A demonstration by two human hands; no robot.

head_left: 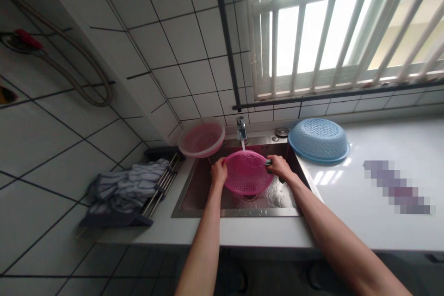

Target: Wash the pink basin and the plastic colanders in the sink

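A bright pink plastic colander [247, 173] is held tilted over the steel sink [194, 196], under a thin stream of water from the tap [241, 128]. My left hand [218, 172] grips its left rim. My right hand [278, 167] is closed on its right rim. Water pools around the drain below the colander.
A pale pink bowl [201, 138] leans at the sink's back left corner. A blue colander [319, 139] lies upside down on the white counter [364, 222] to the right. A striped cloth [128, 185] lies on a metal rack at the left. A barred window sits above.
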